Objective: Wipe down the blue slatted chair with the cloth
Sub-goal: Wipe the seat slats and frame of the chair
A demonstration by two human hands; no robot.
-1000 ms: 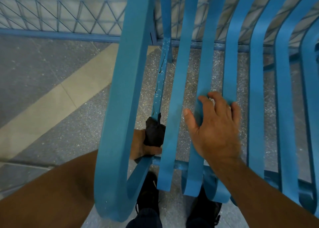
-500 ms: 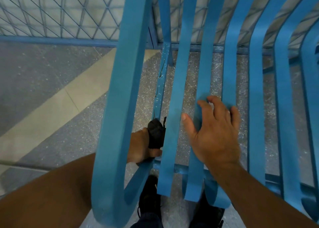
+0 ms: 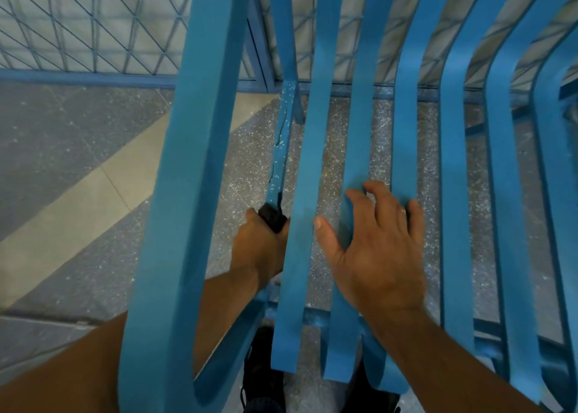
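Left hand [image 3: 259, 250] clamps dark cloth [image 3: 271, 216] on chair's [image 3: 175, 225] left under-seat rail [image 3: 280, 162], which runs straight ahead; right hand [image 3: 375, 250] lies flat, open on slats.

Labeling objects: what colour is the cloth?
Black or very dark; the cloth is bunched in the left hand, head view.

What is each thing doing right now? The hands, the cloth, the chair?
Left hand: reached under the slats, closed around the cloth.
Cloth: dark, bunched up, pressed on a thin speckled bar below the seat.
Right hand: open, fingers spread, resting flat on top of the slats.
Blue chair: upright, on the floor.
Shoes: standing under the front edge.
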